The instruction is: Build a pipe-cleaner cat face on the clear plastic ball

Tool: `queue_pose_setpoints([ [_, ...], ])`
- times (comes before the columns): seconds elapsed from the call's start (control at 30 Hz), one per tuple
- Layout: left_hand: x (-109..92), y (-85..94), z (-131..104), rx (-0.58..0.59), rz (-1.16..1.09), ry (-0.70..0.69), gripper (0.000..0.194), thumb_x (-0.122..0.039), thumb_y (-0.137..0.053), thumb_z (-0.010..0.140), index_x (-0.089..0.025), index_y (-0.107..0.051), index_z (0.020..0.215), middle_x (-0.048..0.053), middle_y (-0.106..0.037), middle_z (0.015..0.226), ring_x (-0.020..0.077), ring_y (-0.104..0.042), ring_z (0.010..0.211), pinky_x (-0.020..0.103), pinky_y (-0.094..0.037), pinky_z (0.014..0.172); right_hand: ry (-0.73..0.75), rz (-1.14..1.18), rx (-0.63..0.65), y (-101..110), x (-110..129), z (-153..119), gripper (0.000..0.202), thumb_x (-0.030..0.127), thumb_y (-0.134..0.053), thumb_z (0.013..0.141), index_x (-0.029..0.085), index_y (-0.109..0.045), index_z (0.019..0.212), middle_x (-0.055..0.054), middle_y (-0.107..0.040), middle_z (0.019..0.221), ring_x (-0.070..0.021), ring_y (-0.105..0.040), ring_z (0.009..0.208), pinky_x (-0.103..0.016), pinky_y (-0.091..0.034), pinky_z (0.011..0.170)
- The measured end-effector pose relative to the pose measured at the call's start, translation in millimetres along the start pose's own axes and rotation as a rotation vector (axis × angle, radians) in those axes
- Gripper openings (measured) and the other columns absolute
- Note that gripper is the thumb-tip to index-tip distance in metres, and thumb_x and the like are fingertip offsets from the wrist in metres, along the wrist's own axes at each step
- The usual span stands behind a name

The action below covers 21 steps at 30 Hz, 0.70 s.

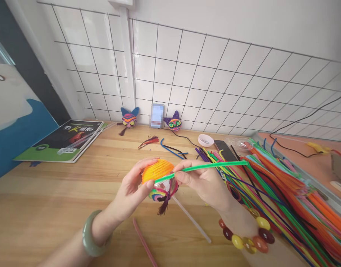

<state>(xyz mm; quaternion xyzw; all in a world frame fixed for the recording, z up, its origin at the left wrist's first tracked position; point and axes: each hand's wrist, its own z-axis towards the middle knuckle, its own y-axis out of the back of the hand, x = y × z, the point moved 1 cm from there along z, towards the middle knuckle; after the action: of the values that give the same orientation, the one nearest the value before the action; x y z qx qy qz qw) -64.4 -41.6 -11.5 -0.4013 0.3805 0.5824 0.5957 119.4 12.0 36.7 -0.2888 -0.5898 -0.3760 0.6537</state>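
Wooden tabletop (76,200): the rounded orange piece (158,170) is being held right above it, and a drop is being risked by any loosened hold.
Stem pile (288,176): the green strip (215,165) is being extended towards it, so a snag is being courted among those tangled strands.
Left hand (132,186): the piece is being cupped, the strip's near end is being pressed by the thumb; slippage is being invited if that thumb lifts.
Right hand (204,181): the strip is being pinched beside the piece; kinking is being threatened by hard pulling.
Dark tassel (163,207): trapping is being risked underneath.
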Motion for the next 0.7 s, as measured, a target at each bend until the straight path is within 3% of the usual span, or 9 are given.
queue_pose_setpoints([
  [0.3,-1.4,0.2,-0.7,0.024,0.091,-0.111,0.039,-0.021,-0.057,0.082,-0.024,-0.051,0.121,0.012,-0.047,0.130,0.0288,-0.039,0.125,0.040,-0.037,0.100,0.095,-0.079,-0.032,-3.8,3.8,3.2,0.008,0.024,-0.062,0.080,0.018,-0.062,0.075,0.001,-0.062,0.066,-0.0114,-0.062,0.059,-0.023,-0.053,0.057],
  [0.7,1.6,2.3,1.9,0.049,-0.034,-0.033,0.040,-0.019,-0.061,0.080,-0.028,-0.054,0.119,0.007,-0.050,0.129,0.0260,-0.044,0.122,0.035,-0.039,0.100,0.189,-0.136,-0.064,-3.2,2.9,5.9,0.008,0.022,-0.062,0.079,0.018,-0.062,0.071,-0.001,-0.058,0.075,-0.0124,-0.060,0.067,-0.024,-0.051,0.061],
])
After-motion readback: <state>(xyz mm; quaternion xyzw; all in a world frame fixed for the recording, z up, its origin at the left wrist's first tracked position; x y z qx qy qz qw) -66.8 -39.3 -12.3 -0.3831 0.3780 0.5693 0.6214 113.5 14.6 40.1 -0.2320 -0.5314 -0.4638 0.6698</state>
